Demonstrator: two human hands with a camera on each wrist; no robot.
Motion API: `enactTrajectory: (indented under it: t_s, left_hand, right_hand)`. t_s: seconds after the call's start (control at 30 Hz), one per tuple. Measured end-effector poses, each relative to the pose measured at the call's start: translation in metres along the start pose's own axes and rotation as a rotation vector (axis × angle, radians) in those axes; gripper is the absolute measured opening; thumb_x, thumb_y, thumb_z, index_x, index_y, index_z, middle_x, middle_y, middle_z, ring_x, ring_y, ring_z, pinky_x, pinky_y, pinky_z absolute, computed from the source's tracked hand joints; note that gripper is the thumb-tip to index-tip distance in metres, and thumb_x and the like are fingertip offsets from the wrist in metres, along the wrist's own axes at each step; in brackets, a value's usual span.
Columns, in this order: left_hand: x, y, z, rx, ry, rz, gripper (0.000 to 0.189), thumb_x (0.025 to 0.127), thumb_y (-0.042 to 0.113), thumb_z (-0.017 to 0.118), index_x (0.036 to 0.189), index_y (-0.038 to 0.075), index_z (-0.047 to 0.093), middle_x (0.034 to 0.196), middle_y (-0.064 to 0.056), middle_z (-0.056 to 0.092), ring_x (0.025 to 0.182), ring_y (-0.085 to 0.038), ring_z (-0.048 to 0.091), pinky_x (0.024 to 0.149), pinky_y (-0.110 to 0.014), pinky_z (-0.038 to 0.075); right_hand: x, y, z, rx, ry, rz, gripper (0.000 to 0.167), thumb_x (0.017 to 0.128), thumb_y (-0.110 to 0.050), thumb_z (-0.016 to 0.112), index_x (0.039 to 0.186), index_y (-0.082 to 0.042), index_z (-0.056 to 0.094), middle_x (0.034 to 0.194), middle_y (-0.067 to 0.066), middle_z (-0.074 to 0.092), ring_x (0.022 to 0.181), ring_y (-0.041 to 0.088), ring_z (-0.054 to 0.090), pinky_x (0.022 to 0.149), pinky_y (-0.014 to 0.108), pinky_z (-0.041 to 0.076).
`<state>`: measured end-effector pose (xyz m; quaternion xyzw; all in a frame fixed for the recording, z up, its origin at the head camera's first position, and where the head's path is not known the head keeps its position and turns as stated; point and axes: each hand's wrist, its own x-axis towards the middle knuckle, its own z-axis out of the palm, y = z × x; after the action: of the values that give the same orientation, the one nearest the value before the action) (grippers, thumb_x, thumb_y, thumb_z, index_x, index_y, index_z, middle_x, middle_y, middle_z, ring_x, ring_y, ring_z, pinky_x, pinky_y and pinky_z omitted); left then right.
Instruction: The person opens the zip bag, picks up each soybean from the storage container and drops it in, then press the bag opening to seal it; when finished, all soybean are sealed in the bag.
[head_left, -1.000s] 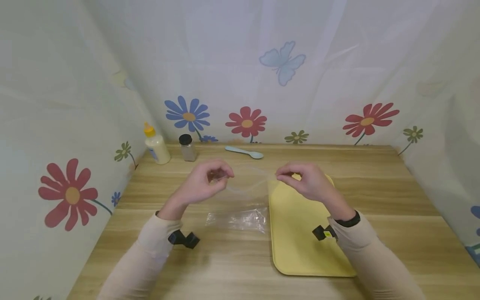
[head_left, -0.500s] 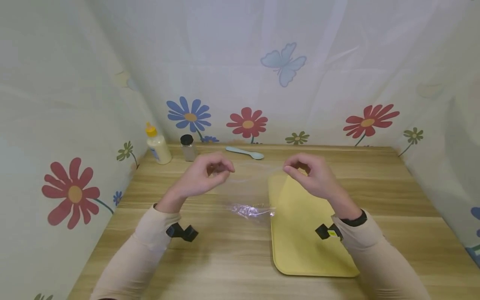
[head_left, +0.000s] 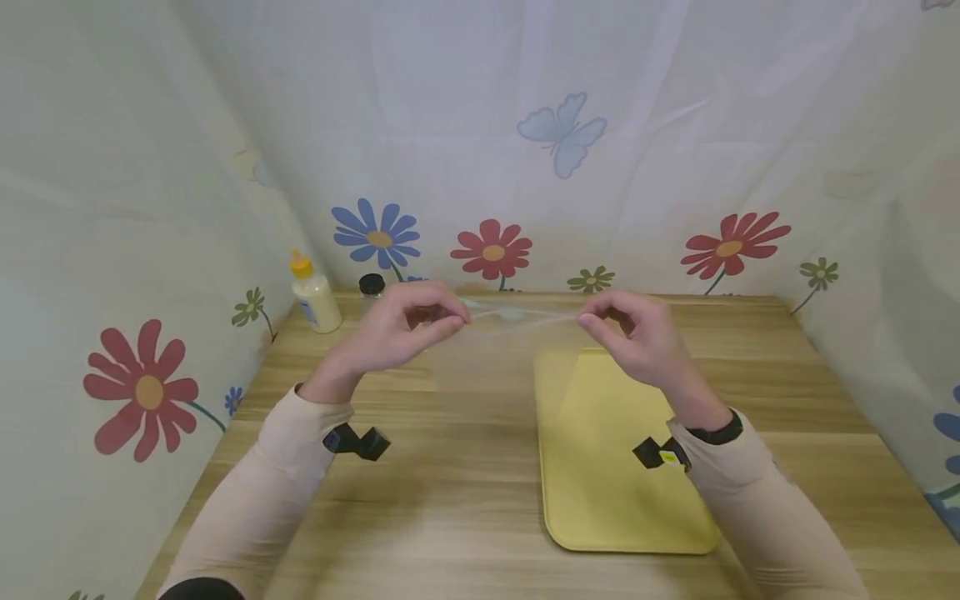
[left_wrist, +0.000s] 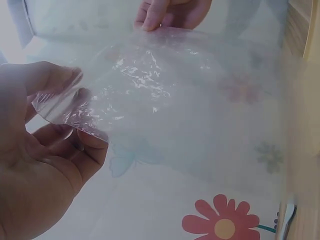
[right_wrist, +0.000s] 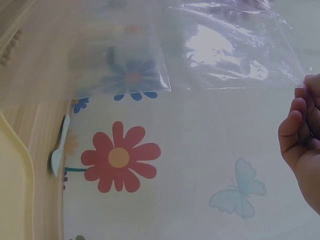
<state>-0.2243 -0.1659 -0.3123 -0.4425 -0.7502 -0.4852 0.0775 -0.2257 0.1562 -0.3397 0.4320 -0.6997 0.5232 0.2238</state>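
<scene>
A clear plastic bag [left_wrist: 165,90] is stretched between my two hands above the table. My left hand [head_left: 397,333] pinches one upper corner between thumb and fingers. The opposite corner is pinched by my right hand [head_left: 637,342], level with the left. In the head view the bag is barely visible, its top edges showing as pale lines. Creases and bright glints stand out on the film [right_wrist: 215,55] in the right wrist view, and the printed backdrop shows through it.
A yellow tray [head_left: 622,467] lies under my right forearm. At the back left stand a bottle [head_left: 318,303] with a yellow cap and a black-lidded jar [head_left: 372,286], partly hidden by my left hand. A pale blue spoon [right_wrist: 59,150] lies near the table's back edge.
Both hands have risen in the head view, and the right has moved rightward, widening the gap. The bag has been drawn taut between them; its shiny crumpled lower part no longer shows.
</scene>
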Motion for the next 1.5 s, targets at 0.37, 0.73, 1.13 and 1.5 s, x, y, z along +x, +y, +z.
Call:
enactTrajectory:
  t_s: [0.37, 0.73, 1.13, 1.5]
  left_hand:
    - [0.017, 0.010, -0.008, 0.138, -0.030, -0.094, 0.029, 0.092, 0.011, 0.063, 0.120, 0.006, 0.062, 0.089, -0.002, 0.064, 0.074, -0.016, 0.057, 0.065, -0.026, 0.048]
    - [0.067, 0.031, 0.001, 0.435, -0.224, -0.096, 0.037, 0.083, 0.033, 0.073, 0.111, 0.012, 0.065, 0.094, 0.004, 0.063, 0.082, -0.010, 0.056, 0.076, -0.028, 0.050]
    - [0.108, 0.049, 0.034, 0.518, -0.459, -0.014, 0.030, 0.086, 0.032, 0.070, 0.104, 0.007, 0.069, 0.090, 0.000, 0.065, 0.081, -0.011, 0.056, 0.074, -0.023, 0.046]
    - [0.113, 0.046, 0.046, 0.579, -0.398, 0.052, 0.008, 0.081, 0.009, 0.062, 0.074, 0.013, 0.065, 0.065, 0.004, 0.054, 0.059, -0.010, 0.047, 0.052, -0.022, 0.037]
  right_hand:
    - [0.007, -0.005, -0.006, -0.004, 0.011, -0.026, 0.006, 0.087, 0.002, 0.065, 0.086, 0.008, 0.065, 0.078, 0.010, 0.064, 0.068, 0.009, 0.051, 0.055, 0.019, 0.040]
    - [0.010, -0.007, -0.007, -0.014, -0.005, -0.018, 0.003, 0.085, 0.009, 0.064, 0.086, 0.006, 0.065, 0.077, 0.009, 0.062, 0.067, 0.010, 0.048, 0.055, 0.021, 0.039]
    - [0.013, -0.004, -0.003, -0.050, -0.005, -0.043, 0.014, 0.080, 0.017, 0.064, 0.088, 0.005, 0.066, 0.079, 0.012, 0.064, 0.069, 0.009, 0.052, 0.060, 0.019, 0.044]
    - [0.012, -0.004, 0.002, -0.070, 0.018, -0.029, 0.022, 0.076, 0.021, 0.063, 0.086, 0.003, 0.066, 0.078, 0.011, 0.063, 0.069, 0.010, 0.050, 0.060, 0.018, 0.043]
